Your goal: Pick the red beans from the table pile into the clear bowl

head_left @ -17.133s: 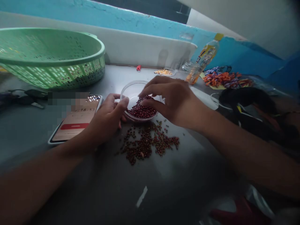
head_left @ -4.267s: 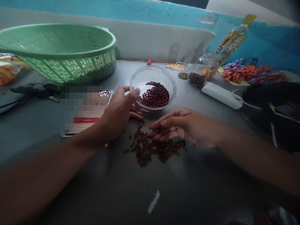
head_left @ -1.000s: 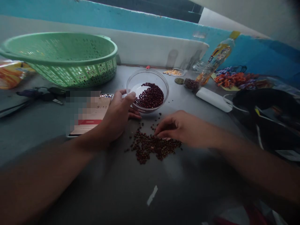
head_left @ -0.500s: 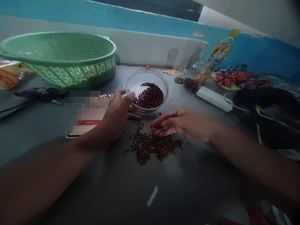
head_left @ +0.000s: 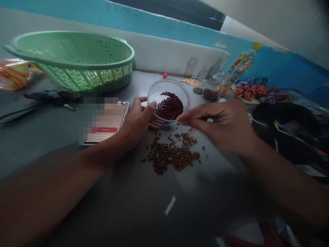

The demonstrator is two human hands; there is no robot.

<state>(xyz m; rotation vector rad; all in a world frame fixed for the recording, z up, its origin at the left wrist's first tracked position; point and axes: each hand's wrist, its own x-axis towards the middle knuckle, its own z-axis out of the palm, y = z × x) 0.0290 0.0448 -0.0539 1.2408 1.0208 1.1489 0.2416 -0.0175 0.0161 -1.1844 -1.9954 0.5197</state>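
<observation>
Dim, slightly blurred view down onto a grey table (head_left: 123, 206). My left hand (head_left: 137, 121) sits in the middle of the frame, wrapped against the left side of a clear plastic bowl (head_left: 155, 93), thumb lying over the rim. The fingers behind the wall are hard to make out. The bowl is just above centre and holds a heap of dark red beans (head_left: 169, 106).

My right hand (head_left: 226, 125) hovers right of centre, thumb and forefinger pinched together at the bowl's near rim. I cannot tell whether a bean is between them. Below it, a loose bean pile (head_left: 172, 156) lies on the table.

A phone (head_left: 108, 121) lies left of the left hand, part of its screen pixelated. A green perforated basket (head_left: 77, 58) fills the upper left, and a bottle (head_left: 240, 67) stands at the upper right. The dark shapes at the right edge are too murky to name.

Half a second ago the right hand lay low and open over the pile. Now it is lifted and closed, and it covers the white oblong object behind it. The left hand has stayed on the bowl.
</observation>
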